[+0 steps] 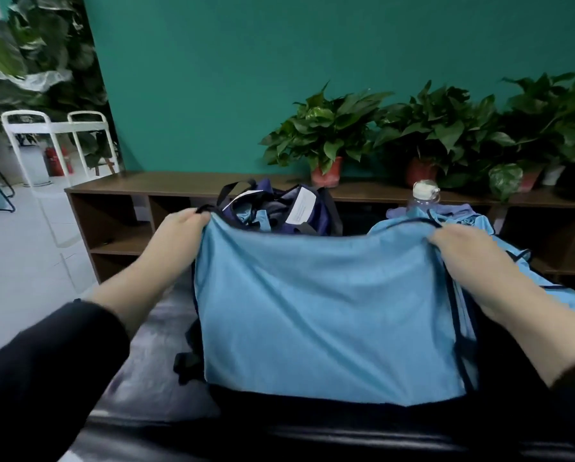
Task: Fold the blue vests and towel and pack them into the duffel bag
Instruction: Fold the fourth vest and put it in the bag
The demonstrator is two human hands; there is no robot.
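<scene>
I was mid-fold, my left hand (182, 225) and right hand (459, 241) each pinching a top corner of a blue vest (329, 311) stretched just in front of the open duffel bag (309, 211), which I judged next needed halving.

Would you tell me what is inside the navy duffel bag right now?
Light blue fabric shows in the open duffel bag; the held vest hides its lower part.

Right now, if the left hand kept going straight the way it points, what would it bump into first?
Probably the open navy duffel bag: the left hand, gripping the blue vest, points toward its near edge, though depth is hard to judge.
</scene>
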